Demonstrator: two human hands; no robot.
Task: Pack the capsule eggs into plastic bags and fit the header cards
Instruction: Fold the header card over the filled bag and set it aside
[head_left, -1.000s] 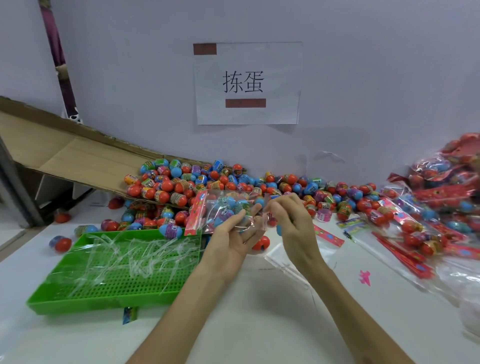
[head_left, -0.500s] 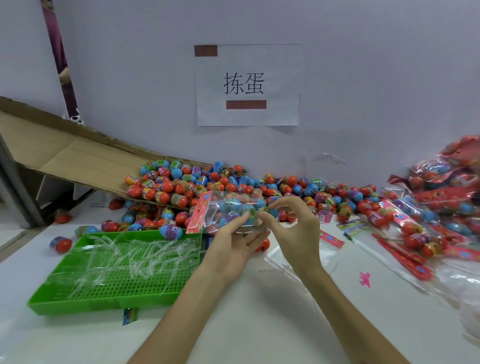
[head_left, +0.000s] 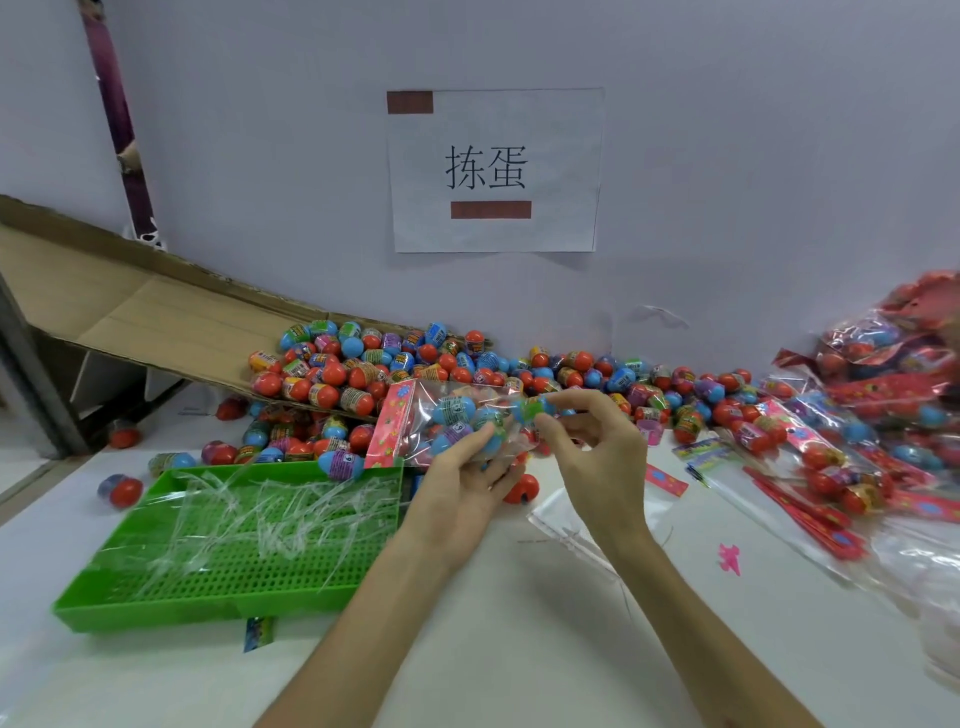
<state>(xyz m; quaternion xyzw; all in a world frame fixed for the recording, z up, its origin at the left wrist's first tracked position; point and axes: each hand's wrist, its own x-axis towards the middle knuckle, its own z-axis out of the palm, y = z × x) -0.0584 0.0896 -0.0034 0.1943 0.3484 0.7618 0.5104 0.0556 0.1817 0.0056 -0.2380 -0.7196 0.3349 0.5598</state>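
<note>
A clear plastic bag (head_left: 457, 415) with several capsule eggs inside lies sideways in the air above the table. A pink header card (head_left: 390, 422) closes its left end. My left hand (head_left: 462, 473) holds the bag from below, fingers curled under the eggs. My right hand (head_left: 597, 447) pinches a blue and green capsule egg (head_left: 535, 408) at the bag's open right end. A big heap of loose capsule eggs (head_left: 467, 369) lies behind, along the wall.
A green perforated tray (head_left: 234, 535) with clear plastic strips sits at the left. A cardboard ramp (head_left: 130, 317) slopes down to the heap. Packed bags (head_left: 857, 441) pile up at the right. Empty clear bags (head_left: 566, 525) and a loose red egg (head_left: 522, 488) lie under my hands.
My right hand brought a capsule egg from the heap to the bag's open end. The bag has risen slightly and my left hand has closed more around it.
</note>
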